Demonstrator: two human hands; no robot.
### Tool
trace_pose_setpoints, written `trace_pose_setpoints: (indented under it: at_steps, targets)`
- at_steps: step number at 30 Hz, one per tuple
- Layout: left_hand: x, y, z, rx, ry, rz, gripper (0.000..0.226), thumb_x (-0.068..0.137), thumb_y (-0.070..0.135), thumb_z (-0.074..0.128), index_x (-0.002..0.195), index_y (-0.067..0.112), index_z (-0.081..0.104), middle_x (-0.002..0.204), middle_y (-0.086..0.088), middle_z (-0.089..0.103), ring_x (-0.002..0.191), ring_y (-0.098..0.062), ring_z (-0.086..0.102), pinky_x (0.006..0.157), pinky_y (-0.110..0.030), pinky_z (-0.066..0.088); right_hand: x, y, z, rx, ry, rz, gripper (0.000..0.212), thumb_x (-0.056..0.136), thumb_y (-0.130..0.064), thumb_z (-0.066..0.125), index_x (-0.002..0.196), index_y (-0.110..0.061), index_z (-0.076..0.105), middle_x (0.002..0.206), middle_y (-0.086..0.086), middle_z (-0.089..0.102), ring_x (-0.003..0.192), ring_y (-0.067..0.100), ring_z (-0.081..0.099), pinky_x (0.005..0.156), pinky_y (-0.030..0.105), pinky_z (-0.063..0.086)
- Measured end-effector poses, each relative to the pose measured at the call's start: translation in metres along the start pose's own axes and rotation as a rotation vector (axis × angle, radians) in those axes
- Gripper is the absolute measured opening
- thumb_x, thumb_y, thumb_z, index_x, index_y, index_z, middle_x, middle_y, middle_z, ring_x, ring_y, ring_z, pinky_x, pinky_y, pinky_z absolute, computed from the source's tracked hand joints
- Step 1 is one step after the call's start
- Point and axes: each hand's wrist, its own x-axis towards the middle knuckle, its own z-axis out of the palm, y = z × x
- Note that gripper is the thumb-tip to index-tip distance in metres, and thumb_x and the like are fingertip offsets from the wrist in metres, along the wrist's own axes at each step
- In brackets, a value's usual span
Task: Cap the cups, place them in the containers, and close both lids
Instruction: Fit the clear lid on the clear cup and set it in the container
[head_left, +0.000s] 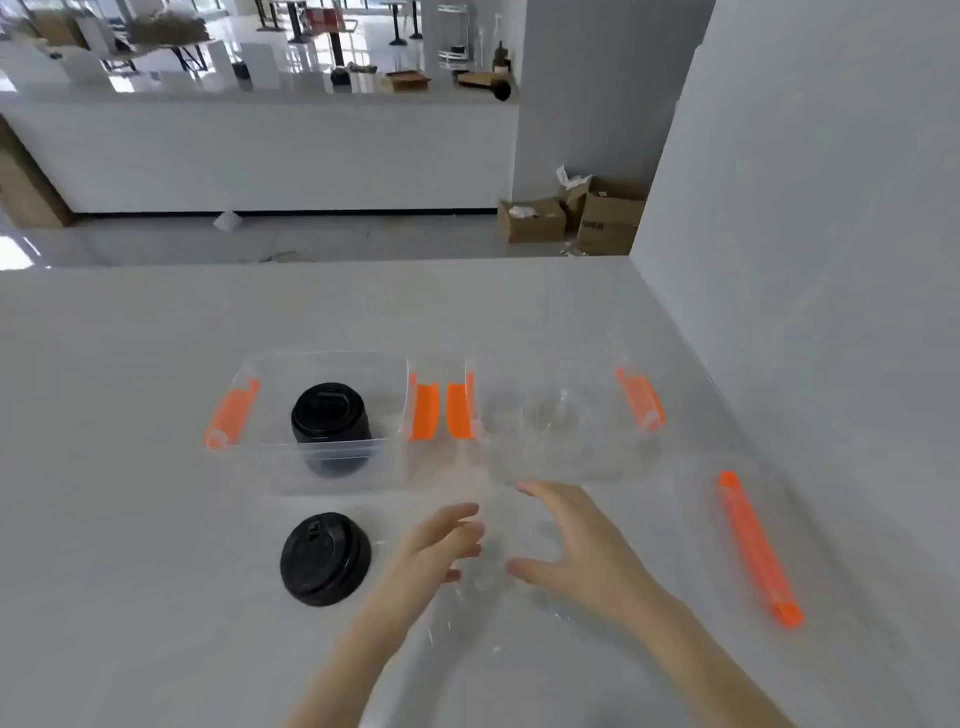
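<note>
Two clear containers with orange side clips stand side by side. A cup with a black cap stands inside the left container (249, 415). The right container (613, 457) shows only faint clear shapes inside. On the table in front of the left container lies a black cap (325, 558); whether a cup is under it is hidden. My left hand (441, 545) and my right hand (566, 545) face each other with fingers spread. Between them is a blurred clear plastic cup (488, 577); I cannot tell if either hand touches it.
A clear lid with a long orange strip (758, 545) lies on the white table at the right, close to the wall (805, 260). Beyond the table's far edge (311, 262) are the floor and cardboard boxes (571, 213).
</note>
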Motion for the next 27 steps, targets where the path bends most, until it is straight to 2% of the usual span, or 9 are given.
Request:
trace_pose_setpoints:
  at_steps: [2,4,8,11,14,19,27]
  targets:
    - [0.004,-0.008,0.011,-0.033,-0.019,-0.050,0.047,0.074,0.040,0.053,0.118,0.026,0.056,0.113,0.004,0.066,0.103,-0.011,0.064,0.095,-0.034,0.047,-0.008,0.011,0.001,-0.010,-0.012,0.065,0.078,0.071,-0.043,0.072,0.139,-0.030,0.035,0.140,-0.015,0.039,0.133,0.002,0.033,0.104,0.015,0.027]
    - [0.003,-0.019,0.017,-0.067,-0.010,-0.066,0.035,0.086,0.033,0.054,0.119,0.024,0.056,0.114,0.001,0.065,0.104,-0.014,0.064,0.096,-0.036,0.047,-0.014,0.024,0.008,-0.052,-0.040,0.113,0.083,0.069,-0.041,0.072,0.141,-0.029,0.032,0.145,-0.012,0.037,0.135,0.003,0.029,0.104,0.015,0.026]
    - [0.004,-0.033,0.026,-0.184,0.120,-0.099,0.025,0.091,0.023,0.047,0.114,0.020,0.057,0.108,-0.001,0.064,0.102,-0.020,0.062,0.092,-0.038,0.047,-0.019,0.034,0.024,-0.086,-0.088,0.121,0.088,0.069,-0.040,0.071,0.144,-0.026,0.026,0.149,-0.010,0.033,0.138,0.007,0.023,0.110,0.021,0.024]
    - [0.004,-0.043,0.025,-0.259,0.198,-0.117,0.021,0.092,0.024,0.045,0.107,0.021,0.059,0.099,0.002,0.064,0.093,-0.017,0.062,0.083,-0.033,0.047,-0.012,0.033,0.039,-0.133,-0.113,0.118,0.091,0.070,-0.045,0.069,0.146,-0.022,0.024,0.152,-0.006,0.029,0.141,0.013,0.020,0.115,0.028,0.022]
    - [0.001,-0.049,0.021,-0.289,0.221,-0.134,0.020,0.092,0.028,0.045,0.103,0.022,0.060,0.101,0.001,0.065,0.093,-0.016,0.062,0.090,-0.037,0.046,-0.004,0.028,0.055,-0.145,-0.123,0.132,0.096,0.069,-0.050,0.066,0.147,-0.021,0.019,0.156,-0.001,0.022,0.144,0.018,0.015,0.118,0.033,0.018]
    - [-0.002,-0.060,0.011,-0.337,0.239,-0.183,0.026,0.090,0.030,0.047,0.108,0.019,0.061,0.111,-0.004,0.066,0.101,-0.020,0.063,0.094,-0.039,0.047,0.006,0.027,0.070,-0.220,-0.091,0.126,0.098,0.068,-0.051,0.065,0.147,-0.021,0.015,0.153,-0.001,0.028,0.140,0.019,0.022,0.116,0.034,0.020]
    - [0.003,-0.070,0.004,-0.405,0.232,-0.223,0.027,0.090,0.027,0.046,0.109,0.016,0.062,0.118,-0.010,0.065,0.098,-0.022,0.064,0.083,-0.031,0.049,0.008,0.026,0.075,-0.279,-0.108,0.059,0.100,0.064,-0.054,0.064,0.147,-0.024,0.017,0.147,-0.006,0.036,0.135,0.017,0.030,0.112,0.033,0.021]
